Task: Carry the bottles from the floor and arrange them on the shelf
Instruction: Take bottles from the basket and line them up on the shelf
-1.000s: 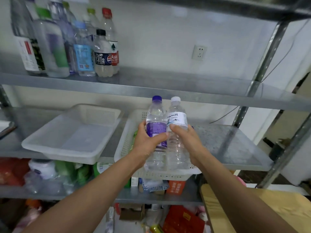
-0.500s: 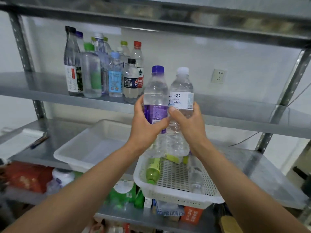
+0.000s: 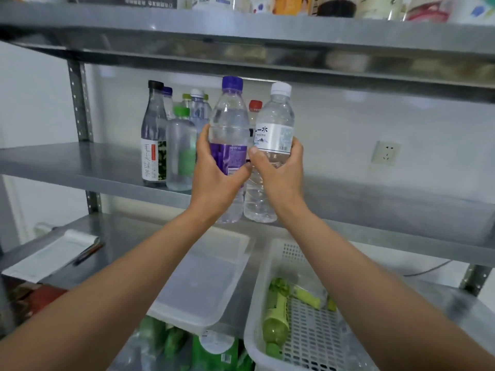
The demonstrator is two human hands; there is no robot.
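My left hand grips a clear bottle with a purple cap and purple label. My right hand grips a clear bottle with a white cap and white label. Both bottles are upright, side by side and touching, held in front of the metal shelf, their bases at about the level of its front edge. A cluster of several bottles stands on that shelf just to the left and behind, among them a black-capped tea bottle and a green-capped one.
The shelf above hangs close over the bottle caps. Below sit an empty translucent tray and a white perforated basket holding green bottles. A notepad with a pen lies at lower left. A wall socket is at right.
Both hands have lifted the two bottles from in front of the basket up to the level of the shelf with the bottle cluster, and my view has tilted upward.
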